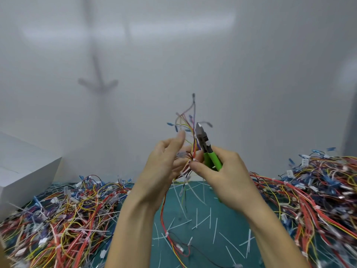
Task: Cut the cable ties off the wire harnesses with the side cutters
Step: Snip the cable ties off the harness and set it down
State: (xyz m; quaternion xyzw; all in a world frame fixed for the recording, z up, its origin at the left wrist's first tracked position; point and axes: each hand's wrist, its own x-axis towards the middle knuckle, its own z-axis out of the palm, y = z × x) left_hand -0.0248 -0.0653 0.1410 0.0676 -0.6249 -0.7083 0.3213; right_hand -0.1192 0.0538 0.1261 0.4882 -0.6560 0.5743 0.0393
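Observation:
I hold a wire harness [190,132] of red, yellow and purple wires up above the mat, its blue-tipped ends fanning upward. My left hand [164,163] grips the bundle at its middle. My right hand [222,171] grips the green-handled side cutters [205,146], whose steel jaws point up beside the wires. A small white cable tie [193,160] sits on the bundle between my two thumbs. The harness tail hangs down to the mat.
Heaps of tangled harnesses lie at the left [63,219] and the right [313,200]. Several cut white ties [201,223] litter the green cutting mat [218,246] between them. A white box [25,171] stands at the far left against the white wall.

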